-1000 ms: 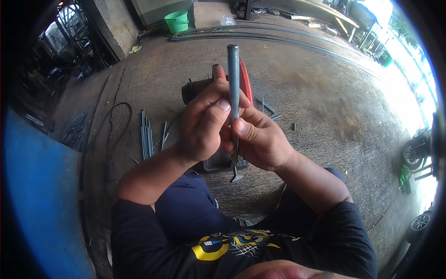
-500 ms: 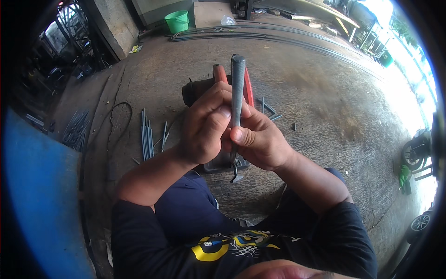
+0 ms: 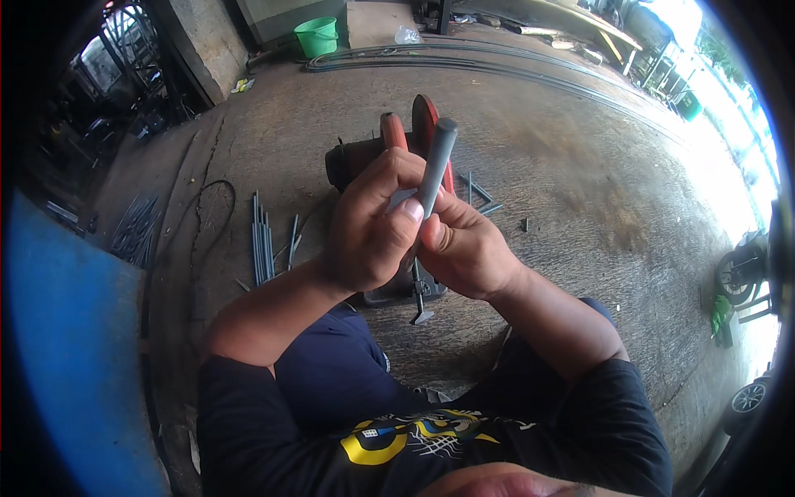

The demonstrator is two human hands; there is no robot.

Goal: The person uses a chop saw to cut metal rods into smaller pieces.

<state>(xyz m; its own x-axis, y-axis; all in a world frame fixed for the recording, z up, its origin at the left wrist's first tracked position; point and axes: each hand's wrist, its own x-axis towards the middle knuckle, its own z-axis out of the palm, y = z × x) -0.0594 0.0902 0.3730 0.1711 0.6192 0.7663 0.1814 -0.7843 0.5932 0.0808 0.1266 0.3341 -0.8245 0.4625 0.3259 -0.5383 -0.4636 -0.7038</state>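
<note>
Between my hands, a smooth-looking grey metal rod point(image 3: 437, 161) points up and tilts a little to the right. My left hand point(image 3: 368, 228) is closed around its left side, thumb pressed against the metal. On the other side, the thumb and fingers of my right hand point(image 3: 470, 248) pinch the lower part. The rod's bottom end is hidden by my hands. Behind them, on the floor, stands a cut-off saw point(image 3: 395, 131) with a red handle, a dark motor and a red disc guard. Its screw crank point(image 3: 421, 294) hangs just below my hands, toward my lap.
Cut rods point(image 3: 262, 240) lie left of the saw, with a larger rod pile point(image 3: 135, 228) farther left. A few short rods point(image 3: 481, 195) rest to its right. Long bent bars point(image 3: 464, 65) and a green bucket point(image 3: 315, 39) are at the back. A blue panel point(image 3: 66, 348) borders the left.
The rod has gone from nearly upright to tilted rightward, and its top sits slightly lower and farther right. My right thumb has shifted up, and more of the saw's guard shows.
</note>
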